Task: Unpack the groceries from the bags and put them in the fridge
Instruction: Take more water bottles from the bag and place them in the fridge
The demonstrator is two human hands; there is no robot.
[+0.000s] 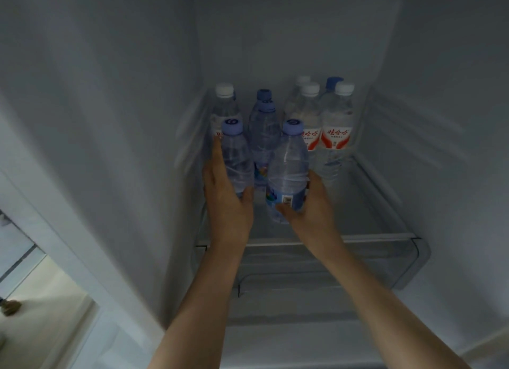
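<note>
Both my arms reach into the open fridge. My left hand (225, 195) grips a blue-capped water bottle (236, 154) at the left of the glass shelf (366, 181). My right hand (311, 203) grips a second blue-capped water bottle (289, 167) round its lower part, beside the first. Both bottles are upright. Behind them stand several more water bottles: blue-capped ones (263, 126) in the middle, a white-capped one (224, 101) at the back left, and white-capped bottles with red labels (334, 126) at the right.
The fridge's white side walls (124, 121) close in left and right. The shelf's front rim (371, 238) runs under my wrists, with a clear drawer (330, 272) below it. Floor (41, 313) shows at the lower left, outside the fridge.
</note>
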